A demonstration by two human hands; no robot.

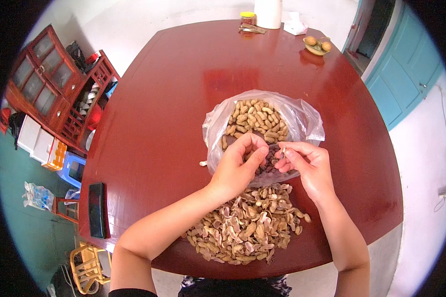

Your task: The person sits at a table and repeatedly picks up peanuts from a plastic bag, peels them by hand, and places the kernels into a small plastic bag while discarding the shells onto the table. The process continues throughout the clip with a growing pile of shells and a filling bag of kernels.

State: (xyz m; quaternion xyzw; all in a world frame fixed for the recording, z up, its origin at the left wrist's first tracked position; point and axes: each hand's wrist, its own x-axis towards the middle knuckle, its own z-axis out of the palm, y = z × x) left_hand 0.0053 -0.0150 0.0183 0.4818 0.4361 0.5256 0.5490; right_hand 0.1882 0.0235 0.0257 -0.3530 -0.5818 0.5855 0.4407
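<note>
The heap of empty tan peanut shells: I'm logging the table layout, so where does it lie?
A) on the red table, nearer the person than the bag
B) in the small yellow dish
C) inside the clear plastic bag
A: the heap of empty tan peanut shells lies on the red wooden table, between the person and the clear plastic bag.

Peanuts (255, 120) in bag (307, 121) behind hands; empty shells (245, 230) heaped nearer.
</note>
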